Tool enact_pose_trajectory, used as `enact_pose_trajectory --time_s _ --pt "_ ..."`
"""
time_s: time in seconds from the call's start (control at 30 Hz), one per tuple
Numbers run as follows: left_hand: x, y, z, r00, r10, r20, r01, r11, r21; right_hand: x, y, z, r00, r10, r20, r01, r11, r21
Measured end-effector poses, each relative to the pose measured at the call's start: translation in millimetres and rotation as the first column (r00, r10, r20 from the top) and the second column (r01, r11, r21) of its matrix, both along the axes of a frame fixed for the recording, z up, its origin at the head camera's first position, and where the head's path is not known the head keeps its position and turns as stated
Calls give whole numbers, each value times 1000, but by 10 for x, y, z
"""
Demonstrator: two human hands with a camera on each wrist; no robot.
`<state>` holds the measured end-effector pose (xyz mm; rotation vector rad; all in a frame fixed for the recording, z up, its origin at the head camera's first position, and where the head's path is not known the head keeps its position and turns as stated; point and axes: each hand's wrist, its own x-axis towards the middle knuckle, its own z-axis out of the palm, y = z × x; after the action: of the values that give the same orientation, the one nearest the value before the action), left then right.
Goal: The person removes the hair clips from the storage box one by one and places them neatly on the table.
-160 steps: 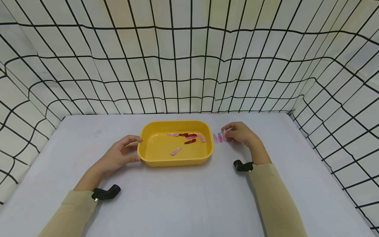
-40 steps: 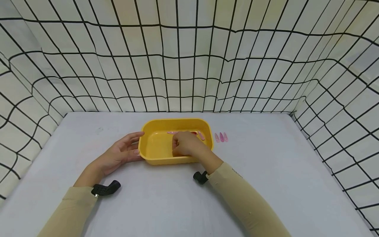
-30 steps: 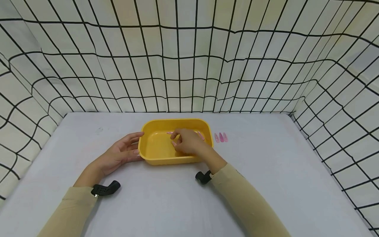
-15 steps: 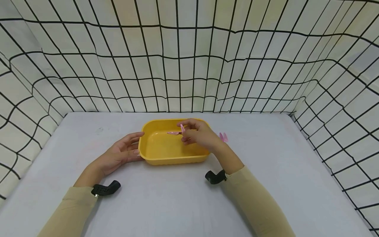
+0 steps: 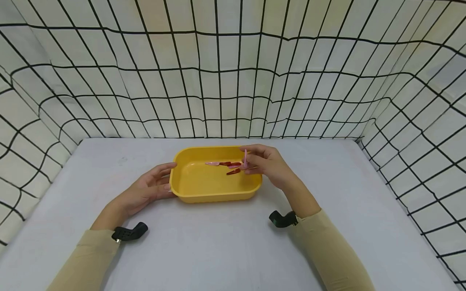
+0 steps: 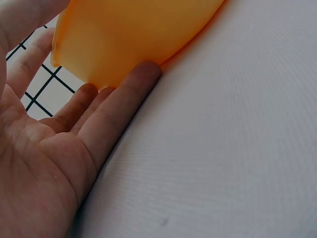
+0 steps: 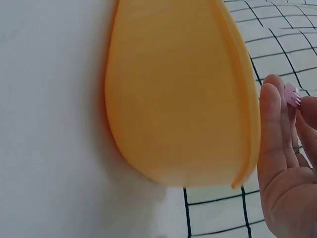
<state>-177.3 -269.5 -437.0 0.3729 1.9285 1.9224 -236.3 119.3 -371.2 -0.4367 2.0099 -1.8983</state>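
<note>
A yellow tray [image 5: 211,198] stands on the white table, holding several snap hair clips. Among them are dark red clips [image 5: 233,171] and a pink clip [image 5: 212,163] near the far side. My left hand [image 5: 145,188] touches the tray's left end with loosely spread fingers; the left wrist view shows its fingertips [image 6: 147,72] against the outer wall. Above the tray's right end, my right hand [image 5: 271,165] pinches a pink hair clip [image 5: 245,158] held upright. In the right wrist view that clip [image 7: 293,95] sits between thumb and fingers, past the tray rim. The right hand hides the row of pink clips on the table.
White table surface [image 5: 204,246] extends around the tray. A black grid of netting [image 5: 225,85] over white cloth encloses the back and sides. Each wrist wears a black camera, one on the left [image 5: 130,232] and one on the right [image 5: 283,219].
Earlier my right hand set a third pink clip in the row right of the tray. Since then it reached into the tray, took another pink clip, lifted it and moved right. My left hand stayed put.
</note>
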Motion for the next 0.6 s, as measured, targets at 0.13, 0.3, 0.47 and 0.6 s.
enact_pose_trajectory --time_s 0.13,0.3,0.47,0.6 --pt "-1 -12 3 1000 -8 -10 8 1000 9 -18 105 25 1000 -17 -22 17 1000 7" --pt "10 -10 12 1000 -7 -9 7 1000 1 -20 198 72 998 -52 -19 53 998 43" --pt "10 -2 12 1000 1 0 -1 1000 2 -42 269 100 996 -84 -26 86 993 82" --pt "-1 -6 11 1000 2 -1 -2 1000 2 -86 330 101 993 -110 -46 115 987 113"
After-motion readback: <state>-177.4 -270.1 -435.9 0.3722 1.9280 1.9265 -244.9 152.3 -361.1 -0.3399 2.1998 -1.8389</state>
